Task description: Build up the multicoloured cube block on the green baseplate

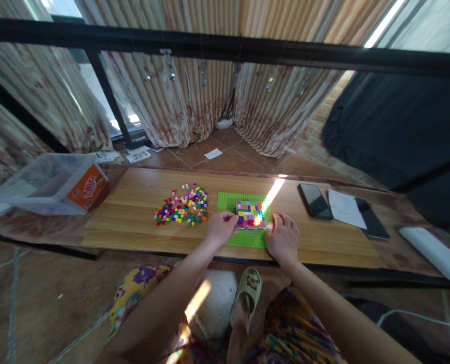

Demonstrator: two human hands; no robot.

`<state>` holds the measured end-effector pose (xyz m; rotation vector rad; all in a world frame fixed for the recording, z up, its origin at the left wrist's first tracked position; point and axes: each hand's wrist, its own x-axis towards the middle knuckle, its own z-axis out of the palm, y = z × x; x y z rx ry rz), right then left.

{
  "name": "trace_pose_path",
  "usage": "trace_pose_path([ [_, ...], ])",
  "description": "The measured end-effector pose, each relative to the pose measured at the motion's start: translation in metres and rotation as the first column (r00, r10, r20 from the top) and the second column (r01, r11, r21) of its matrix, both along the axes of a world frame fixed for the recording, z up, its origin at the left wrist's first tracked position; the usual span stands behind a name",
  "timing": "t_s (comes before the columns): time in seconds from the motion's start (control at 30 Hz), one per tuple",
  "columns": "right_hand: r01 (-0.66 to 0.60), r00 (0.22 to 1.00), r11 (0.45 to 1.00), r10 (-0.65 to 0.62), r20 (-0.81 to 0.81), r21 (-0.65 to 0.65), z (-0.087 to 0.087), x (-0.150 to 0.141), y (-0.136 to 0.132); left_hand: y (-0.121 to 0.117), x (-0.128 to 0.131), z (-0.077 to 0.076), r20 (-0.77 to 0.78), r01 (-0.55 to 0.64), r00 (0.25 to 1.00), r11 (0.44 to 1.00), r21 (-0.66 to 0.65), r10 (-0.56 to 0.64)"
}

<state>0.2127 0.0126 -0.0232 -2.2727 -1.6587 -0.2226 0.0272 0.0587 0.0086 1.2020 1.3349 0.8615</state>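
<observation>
Stack (251, 208): a low oblong of small many-coloured bricks, sitting on the green plate between the two hands; a bright streak of sunlight crosses its right part.
Plate (225, 201): flat on the table (134, 189), near its front edge, green studs showing around the stack.
Left hand (222, 226): at the stack's left side, thumb and forefinger brought nearly together at its near left corner; whether a brick is between the fingers, I cannot tell.
Right hand (283, 236): on the plate's right edge, beside the stack, fingers bent and close together; whether they grip the edge is hidden.
Pile (196, 202): loose bricks of many colours, spread on the table left of the plate, apart from it.
Tub (46, 184): clear plastic, at the table's left end, with an orange label (86, 188) facing right.
Phone (315, 201): dark, right of the right hand.
Paper (346, 208): a white sheet just beside the phone, overlapping a dark slab (374, 222).
Slipper (251, 285): green, on a foot below the table.
Curtains (164, 106): striped, behind a black rail (217, 45).
</observation>
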Motion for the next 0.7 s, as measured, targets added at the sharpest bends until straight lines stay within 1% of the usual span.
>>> trace_pose_path([
  [0.17, 0.004, 1.0, 1.0, -0.004, 0.001, -0.012, 0.001, 0.0, 0.0, -0.003, 0.0, 0.01, 0.106, -0.016, 0.994, 0.997, -0.077, 0.025],
  [0.27, 0.006, 1.0, 1.0, -0.006, 0.005, -0.009, 0.0, 0.0, 0.0, -0.003, 0.0, 0.013, 0.101, -0.004, 0.995, 0.997, -0.071, 0.012],
  [0.4, 0.001, 1.0, 1.0, -0.002, 0.013, 0.002, 0.0, 0.0, 0.0, 0.0, 0.0, 0.009, -0.003, 0.034, 0.999, 0.999, 0.016, -0.034],
  [0.5, -0.003, 1.0, 1.0, 0.003, 0.019, -0.001, -0.001, 0.001, 0.0, 0.003, 0.001, 0.004, -0.068, 0.044, 0.997, 0.997, 0.062, -0.04],
  [0.57, -0.003, 1.0, 1.0, 0.003, 0.021, -0.003, -0.001, 0.001, 0.0, 0.004, 0.002, 0.001, -0.071, 0.041, 0.997, 0.997, 0.073, -0.035],
  [0.7, 0.002, 1.0, 1.0, -0.002, 0.025, -0.007, -0.002, 0.0, -0.001, 0.005, 0.006, -0.003, -0.025, 0.005, 1.0, 0.998, 0.066, -0.004],
])
